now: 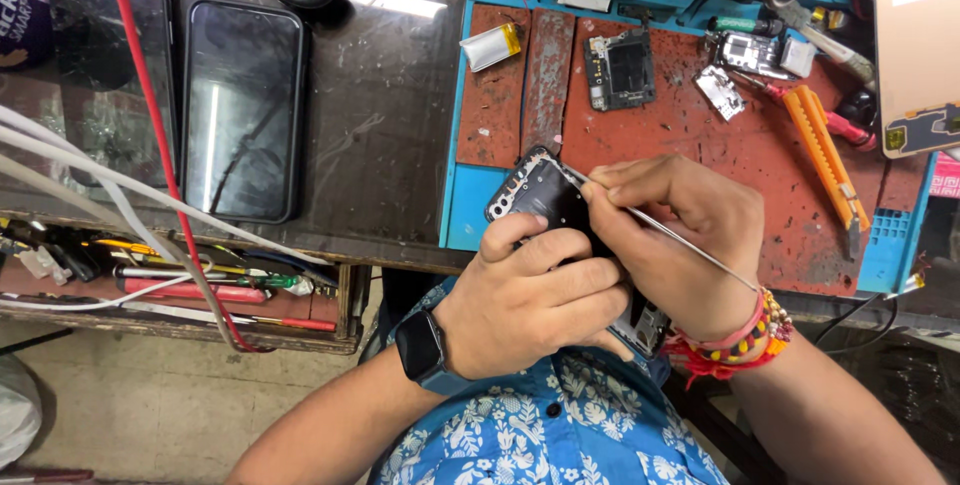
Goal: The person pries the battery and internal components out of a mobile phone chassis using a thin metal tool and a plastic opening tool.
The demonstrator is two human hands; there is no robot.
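My left hand (535, 295) grips an opened black phone body (540, 190) from below, at the near edge of the red and blue work mat (700, 145). My right hand (675, 240) pinches thin metal tweezers (660, 228) whose tip touches the phone's upper right edge. The lower part of the phone is hidden behind both hands. A dark smartwatch (422, 350) sits on my left wrist, and beaded bracelets (750, 335) on my right.
On the mat lie a small silver battery (492, 45), a circuit board (620, 70), small metal parts (745, 53) and an orange utility knife (825, 155). Two dark phones (243, 110) lie on the glass at left. Screwdrivers (200, 285) fill the shelf below.
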